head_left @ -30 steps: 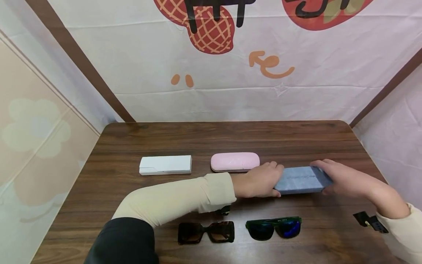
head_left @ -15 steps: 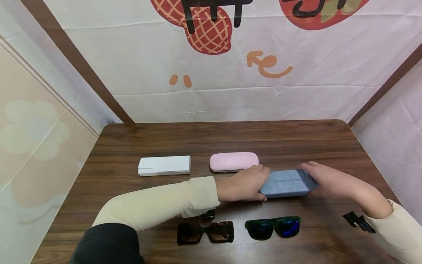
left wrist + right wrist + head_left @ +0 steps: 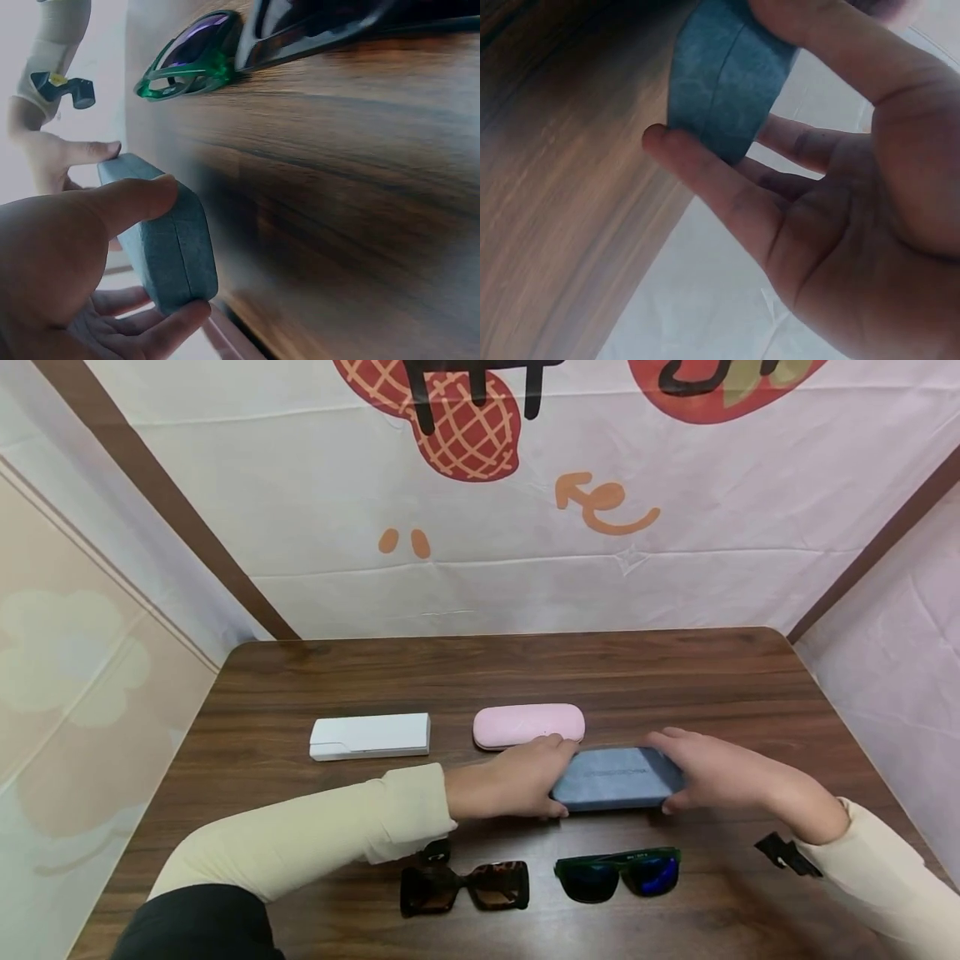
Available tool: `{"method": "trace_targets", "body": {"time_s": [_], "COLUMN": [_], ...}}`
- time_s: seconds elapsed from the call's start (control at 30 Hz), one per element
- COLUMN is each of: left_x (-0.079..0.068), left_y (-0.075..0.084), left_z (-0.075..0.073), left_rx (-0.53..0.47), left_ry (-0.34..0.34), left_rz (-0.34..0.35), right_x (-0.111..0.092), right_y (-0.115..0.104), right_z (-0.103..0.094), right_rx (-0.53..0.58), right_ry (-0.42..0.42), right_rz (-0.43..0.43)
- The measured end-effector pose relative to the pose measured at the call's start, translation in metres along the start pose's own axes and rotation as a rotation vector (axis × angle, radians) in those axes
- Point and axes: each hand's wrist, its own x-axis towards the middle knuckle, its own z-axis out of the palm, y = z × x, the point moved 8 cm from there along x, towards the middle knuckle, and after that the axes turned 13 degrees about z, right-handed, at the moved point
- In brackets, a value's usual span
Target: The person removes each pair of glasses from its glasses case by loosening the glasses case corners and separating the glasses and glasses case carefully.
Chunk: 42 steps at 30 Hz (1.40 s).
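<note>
L hand (image 3: 517, 778), R hand (image 3: 716, 771) grip blue case (image 3: 617, 779) ends; gap to grn shades (image 3: 597, 879).

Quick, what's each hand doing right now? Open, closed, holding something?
Left hand: holding the left end of the blue case.
Right hand: holding the right end of the same case.
</note>
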Motion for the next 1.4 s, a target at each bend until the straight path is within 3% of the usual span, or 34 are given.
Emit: {"method": "trace_targets", "body": {"time_s": [0.6,0.8,1.1,1.4], "left_x": [-0.041,-0.049,-0.065,-0.071], "left_y": [-0.027,-0.032,-0.041,-0.045], "left_z": [0.014,0.015,0.013,0.019], "left_rx": [-0.092,-0.087,-0.167,-0.216], "left_ry": [0.029,0.035,0.075,0.129], "left_rz": [-0.018,-0.01,-0.039,-0.023], "right_x": [0.025,0.029,0.035,0.036], "right_y": [-0.029,-0.036,-0.046,-0.05], "right_z": [0.021,0.025,0.031,0.033], "right_rx": [0.025,0.013,0.001,-0.008], "right_ry": [-0.011,-0.017,-0.021,-0.021], "right_rz": [-0.114,-0.125,-0.158,-0.155]}}
